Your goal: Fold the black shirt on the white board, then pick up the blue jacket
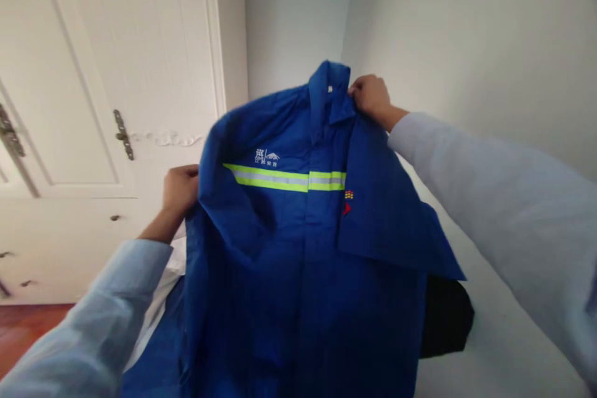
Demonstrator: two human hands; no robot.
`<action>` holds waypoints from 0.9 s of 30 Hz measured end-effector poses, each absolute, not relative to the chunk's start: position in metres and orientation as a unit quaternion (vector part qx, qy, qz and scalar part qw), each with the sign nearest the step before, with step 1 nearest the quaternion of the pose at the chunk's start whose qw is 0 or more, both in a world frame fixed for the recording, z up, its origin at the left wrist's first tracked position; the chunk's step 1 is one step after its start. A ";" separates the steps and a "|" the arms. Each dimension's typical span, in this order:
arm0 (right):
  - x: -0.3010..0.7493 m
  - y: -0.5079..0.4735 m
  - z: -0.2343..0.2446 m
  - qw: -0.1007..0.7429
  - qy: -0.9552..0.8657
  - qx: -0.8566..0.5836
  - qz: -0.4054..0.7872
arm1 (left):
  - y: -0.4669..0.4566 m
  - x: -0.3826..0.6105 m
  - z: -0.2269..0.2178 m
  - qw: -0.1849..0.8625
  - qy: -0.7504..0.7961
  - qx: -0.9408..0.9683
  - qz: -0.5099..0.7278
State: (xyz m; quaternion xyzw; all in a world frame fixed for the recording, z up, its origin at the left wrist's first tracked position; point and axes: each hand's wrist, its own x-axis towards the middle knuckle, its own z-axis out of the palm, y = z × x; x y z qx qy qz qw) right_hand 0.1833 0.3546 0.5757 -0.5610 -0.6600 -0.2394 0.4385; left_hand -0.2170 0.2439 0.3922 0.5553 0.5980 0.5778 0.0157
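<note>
A blue work jacket [298,242] with a yellow and grey reflective stripe across the chest hangs in the air in front of me, its front facing me. My left hand [180,189] is closed on the jacket's left shoulder edge. My right hand [370,96] pinches the fabric beside the raised collar at the top. Both my arms wear pale blue sleeves. The jacket's lower part runs out of the picture at the bottom.
White wardrobe doors [93,74] with metal handles [124,134] stand at the left. A white wall [466,43] fills the right. A dark garment [445,317] lies on a white surface behind the jacket. Reddish wooden floor [23,329] shows at bottom left.
</note>
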 end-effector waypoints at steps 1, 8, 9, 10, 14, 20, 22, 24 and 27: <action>0.177 0.370 0.557 0.428 -0.666 -0.568 -0.223 | 0.248 -0.217 0.377 0.002 0.636 0.554 0.537; 0.146 0.442 0.431 0.272 -0.707 -0.644 -0.108 | 0.287 -0.231 0.291 0.025 0.747 0.569 0.344; 0.143 0.448 0.413 0.252 -0.714 -0.646 -0.094 | 0.292 -0.232 0.283 0.024 0.755 0.560 0.341; 0.141 0.454 0.394 0.235 -0.723 -0.645 -0.081 | 0.297 -0.232 0.277 0.020 0.760 0.553 0.340; 0.128 0.473 0.329 0.168 -0.770 -0.616 -0.020 | 0.303 -0.221 0.267 0.024 0.743 0.574 0.343; 0.134 0.451 0.266 0.097 -0.841 -0.528 0.063 | 0.276 -0.190 0.266 0.008 0.731 0.665 0.150; 0.151 0.430 0.247 0.077 -0.856 -0.501 0.103 | 0.268 -0.181 0.261 0.002 0.726 0.680 0.105; 0.174 0.406 0.229 0.041 -0.864 -0.471 0.171 | 0.263 -0.175 0.255 -0.018 0.719 0.690 0.082; 0.209 0.373 0.212 -0.055 -0.859 -0.464 0.210 | 0.263 -0.171 0.248 -0.078 0.723 0.685 0.046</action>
